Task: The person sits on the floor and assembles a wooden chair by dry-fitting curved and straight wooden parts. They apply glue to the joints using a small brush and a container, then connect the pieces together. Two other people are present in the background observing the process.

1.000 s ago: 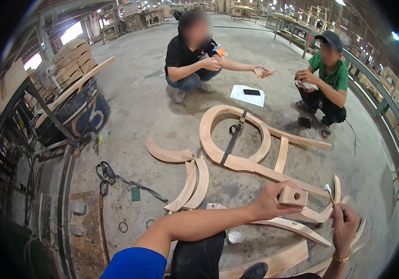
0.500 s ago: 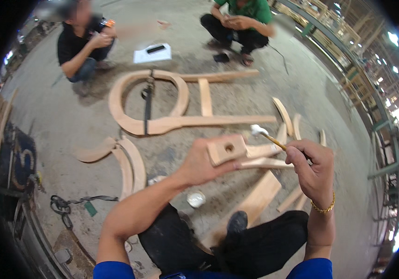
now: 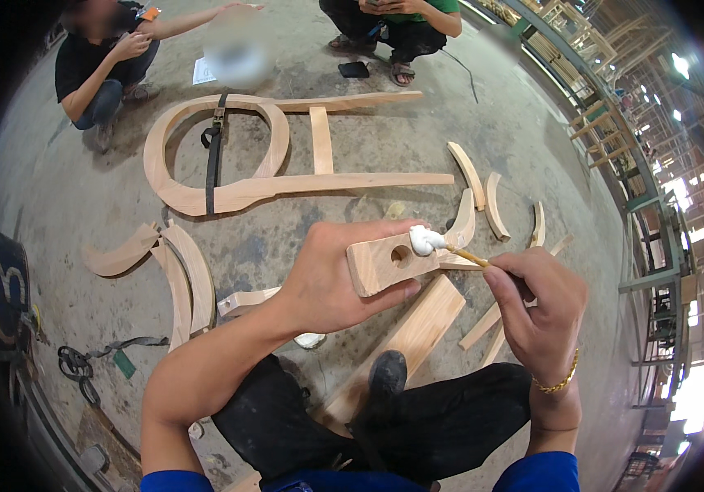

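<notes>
The left hand [image 3: 331,279] wraps around a short wooden block [image 3: 389,261] with a round hole in its face, fingers curled under it and thumb over the top, holding it up in front of the body. Just right of it, the right hand [image 3: 536,307] pinches a thin stick [image 3: 471,257] between thumb and fingertips; the stick's tip carries a blob of white glue [image 3: 427,240] that touches the block's upper right end. A gold bracelet [image 3: 555,384] circles the right wrist.

Below both hands lie the person's dark trousers and a black shoe [image 3: 386,375] (toe pointing up toward the block). Under the hands a straight plank [image 3: 417,328] rests on the concrete floor [image 3: 303,230], and a small white cup [image 3: 311,339] peeks out under the left forearm. Left of the left hand lie curved wooden pieces [image 3: 179,275]; beyond the right hand, more short curved pieces [image 3: 495,205].

Farther out, past the block, sits a large looped wooden frame [image 3: 220,148] with a black strap [image 3: 215,152] across it. Beyond it two people crouch, one in black [image 3: 93,66], one in green [image 3: 401,25].
</notes>
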{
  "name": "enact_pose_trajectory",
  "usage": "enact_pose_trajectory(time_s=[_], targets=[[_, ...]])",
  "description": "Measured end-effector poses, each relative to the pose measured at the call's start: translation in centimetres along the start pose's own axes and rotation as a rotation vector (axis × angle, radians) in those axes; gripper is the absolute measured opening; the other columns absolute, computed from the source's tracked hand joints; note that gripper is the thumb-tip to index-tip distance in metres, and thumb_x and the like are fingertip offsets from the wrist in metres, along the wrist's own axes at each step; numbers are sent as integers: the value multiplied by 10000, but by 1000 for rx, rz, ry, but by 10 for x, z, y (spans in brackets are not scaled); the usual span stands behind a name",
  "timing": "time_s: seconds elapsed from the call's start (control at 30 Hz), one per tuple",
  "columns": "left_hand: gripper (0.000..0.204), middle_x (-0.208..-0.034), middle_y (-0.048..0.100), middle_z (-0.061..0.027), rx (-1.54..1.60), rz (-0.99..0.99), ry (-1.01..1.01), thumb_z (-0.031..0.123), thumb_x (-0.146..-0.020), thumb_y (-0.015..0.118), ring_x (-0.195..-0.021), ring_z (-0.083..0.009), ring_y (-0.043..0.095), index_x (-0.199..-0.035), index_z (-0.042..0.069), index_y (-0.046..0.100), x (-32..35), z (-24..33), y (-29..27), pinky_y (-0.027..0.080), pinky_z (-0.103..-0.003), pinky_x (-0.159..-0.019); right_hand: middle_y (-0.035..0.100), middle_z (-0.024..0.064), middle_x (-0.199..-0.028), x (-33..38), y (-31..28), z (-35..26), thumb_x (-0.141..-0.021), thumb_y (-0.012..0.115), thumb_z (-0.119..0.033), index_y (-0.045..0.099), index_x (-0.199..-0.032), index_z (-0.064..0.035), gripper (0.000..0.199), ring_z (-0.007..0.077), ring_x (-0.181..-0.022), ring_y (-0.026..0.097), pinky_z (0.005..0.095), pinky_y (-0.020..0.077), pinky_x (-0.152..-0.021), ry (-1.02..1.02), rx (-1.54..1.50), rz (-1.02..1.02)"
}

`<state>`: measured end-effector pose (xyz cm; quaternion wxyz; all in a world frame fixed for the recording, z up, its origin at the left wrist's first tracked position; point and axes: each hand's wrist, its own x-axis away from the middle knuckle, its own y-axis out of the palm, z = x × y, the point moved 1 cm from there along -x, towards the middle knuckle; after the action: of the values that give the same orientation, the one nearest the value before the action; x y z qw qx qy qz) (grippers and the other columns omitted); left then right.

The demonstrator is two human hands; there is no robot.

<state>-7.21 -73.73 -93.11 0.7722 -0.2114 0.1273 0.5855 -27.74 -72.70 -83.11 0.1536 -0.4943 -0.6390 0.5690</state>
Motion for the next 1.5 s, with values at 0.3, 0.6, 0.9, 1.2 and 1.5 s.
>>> enact_pose_trajectory(time_s=[0.3,0.6,0.9,1.2,1.5], targets=[[492,-1002,677,-154,58,86,55,97,-703,777,-864,-199,669,-1156,12,603,0,-3,8,505,-287,-783,606,96,-730,10,12,4,-701,732,-2,621,-830,-33,174,247,-604,597,322,462,-509,-267,38,152],[480,-1035,674,-153,64,115,36,90,-707,768,-902,-189,664,-1156,19,613,2,-2,5,501,-283,-809,592,97,-734,12,5,-14,-698,730,3,614,-860,-7,200,245,-604,600,324,468,-496,-322,53,21],[526,-1152,639,-143,98,58,38,23,-713,753,-977,-191,644,-1204,-5,569,2,-2,8,504,-303,-845,590,95,-733,11,8,-18,-698,736,-4,614,-864,-15,206,248,-608,602,333,466,-488,-342,-90,30],[563,-1141,646,-133,27,17,58,18,-709,745,-976,-186,645,-1240,27,559,4,0,11,500,-297,-848,593,88,-737,5,9,-15,-693,729,0,620,-856,-29,198,244,-614,605,342,471,-498,-344,-19,20],[542,-1132,650,-128,69,-1,8,30,-702,757,-928,-160,645,-1213,12,580,5,-4,7,499,-274,-828,597,73,-732,5,6,-16,-686,751,-37,624,-857,-33,213,222,-587,602,316,464,-487,-430,-72,-63]])
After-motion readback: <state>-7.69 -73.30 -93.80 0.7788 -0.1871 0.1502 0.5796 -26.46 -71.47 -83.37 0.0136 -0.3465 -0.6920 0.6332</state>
